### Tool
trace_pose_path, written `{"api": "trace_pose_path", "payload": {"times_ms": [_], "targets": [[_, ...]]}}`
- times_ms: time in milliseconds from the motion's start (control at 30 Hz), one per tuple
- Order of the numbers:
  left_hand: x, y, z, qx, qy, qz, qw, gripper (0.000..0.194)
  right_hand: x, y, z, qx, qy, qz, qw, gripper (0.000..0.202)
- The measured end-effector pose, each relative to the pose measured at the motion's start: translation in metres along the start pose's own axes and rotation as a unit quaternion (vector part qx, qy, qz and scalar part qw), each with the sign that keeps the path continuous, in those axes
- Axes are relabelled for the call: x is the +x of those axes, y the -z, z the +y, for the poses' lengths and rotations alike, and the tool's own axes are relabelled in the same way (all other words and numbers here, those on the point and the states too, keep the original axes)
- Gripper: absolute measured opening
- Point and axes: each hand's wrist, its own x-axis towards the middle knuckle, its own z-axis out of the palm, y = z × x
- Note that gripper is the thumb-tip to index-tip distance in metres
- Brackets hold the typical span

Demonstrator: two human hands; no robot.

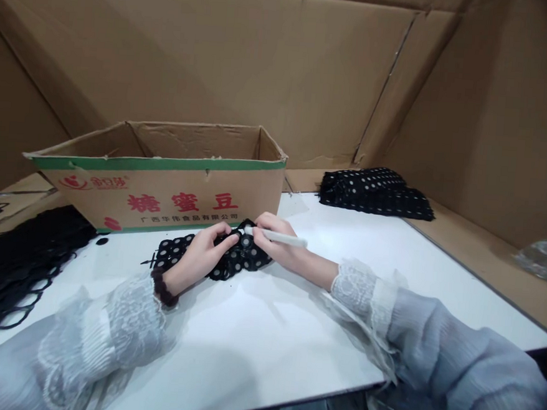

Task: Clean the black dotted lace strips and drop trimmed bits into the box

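A strip of black fabric with pale round dots (236, 262) lies on the white table in front of the carton. My left hand (207, 250) is closed on its middle, thumb and forefinger pinching the cloth. My right hand (275, 242) grips a slim white pen-like tool (284, 238), whose tip end meets the fabric close to my left fingertips. The exact tip is too small to make out. Part of the fabric is hidden beneath both hands.
An open cardboard box (162, 188) with red lettering stands behind my hands. Black looped material (21, 262) spreads over the left side. Folded dotted black cloth (372, 192) rests at the back right. Cardboard walls (209, 57) enclose the white table (263, 348). Clear plastic (544, 260) lies far right.
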Motion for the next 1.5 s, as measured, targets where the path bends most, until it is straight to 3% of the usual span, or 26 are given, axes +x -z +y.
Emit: {"api": "trace_pose_path", "payload": {"times_ms": [167,300,467,633,833,1100,1333,1500], "targets": [[0.001,0.0,-0.001,-0.018,0.022,0.014,1.0,0.024,-0.002,0.01,-0.005,0.111,-0.1,-0.05,0.988,0.029],[0.001,0.001,0.0,-0.052,0.027,0.006,0.998,0.026,-0.001,0.009,-0.003,0.122,-0.087,-0.035,0.988,0.026],[0.002,0.004,0.0,-0.134,0.076,-0.068,0.986,0.036,0.001,0.008,0.001,0.148,-0.078,-0.042,0.985,0.026],[0.002,0.005,-0.003,-0.146,0.102,-0.062,0.982,0.041,0.004,0.009,0.002,0.161,-0.071,-0.068,0.982,0.027],[0.002,0.003,-0.002,-0.124,0.086,-0.029,0.988,0.04,0.003,0.007,-0.003,0.112,-0.047,-0.055,0.991,0.022],[0.002,0.003,-0.003,-0.153,0.09,-0.053,0.983,0.037,-0.003,0.006,-0.007,0.091,-0.055,-0.039,0.994,0.024],[0.002,0.001,0.001,-0.163,0.091,-0.054,0.981,0.037,-0.002,-0.012,0.005,-0.03,0.022,0.0,0.999,0.021],[0.002,0.001,0.001,-0.169,0.073,-0.058,0.981,0.042,0.002,-0.014,0.006,-0.047,-0.016,0.044,0.998,0.023]]}}
